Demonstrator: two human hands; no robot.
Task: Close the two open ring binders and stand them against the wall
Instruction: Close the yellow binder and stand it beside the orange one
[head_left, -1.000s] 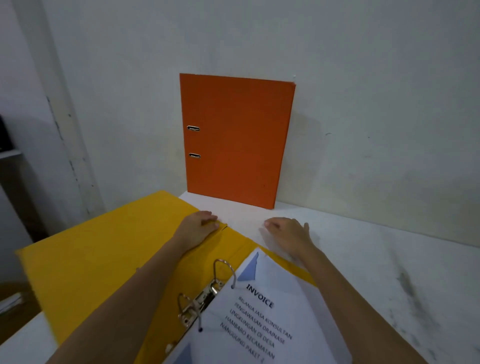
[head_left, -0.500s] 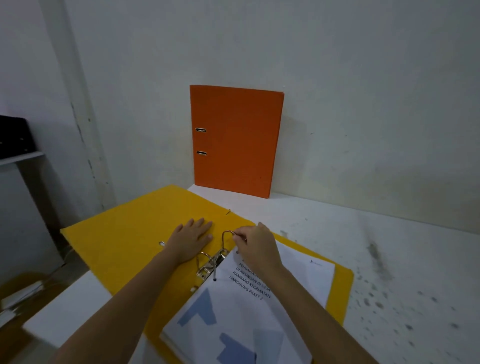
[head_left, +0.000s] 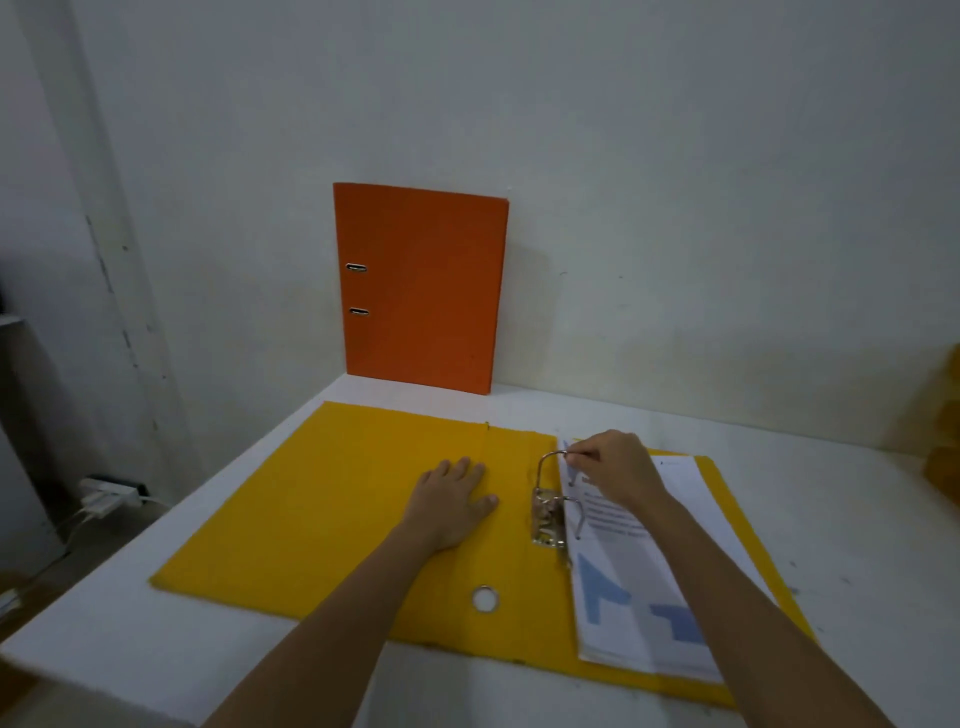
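Note:
A yellow ring binder (head_left: 332, 514) lies open and flat on the white table (head_left: 857, 530). Its metal ring mechanism (head_left: 548, 512) stands near the spine, with a stack of printed papers (head_left: 639, 587) on the right half. My left hand (head_left: 454, 501) rests flat, fingers spread, on the binder's inside near the spine. My right hand (head_left: 613, 465) pinches the top of the far metal ring above the papers. An orange ring binder (head_left: 421, 288) is shut and stands upright against the white wall.
Something yellow (head_left: 943, 431) shows at the table's right edge, mostly cut off. A white power strip with cables (head_left: 109, 496) lies on the floor to the left. The table's left edge runs diagonally beside the yellow cover.
The yellow binder has turned squarer to me and lies fully on the table. My right hand still grips the far ring; my left hand stays flat by the spine.

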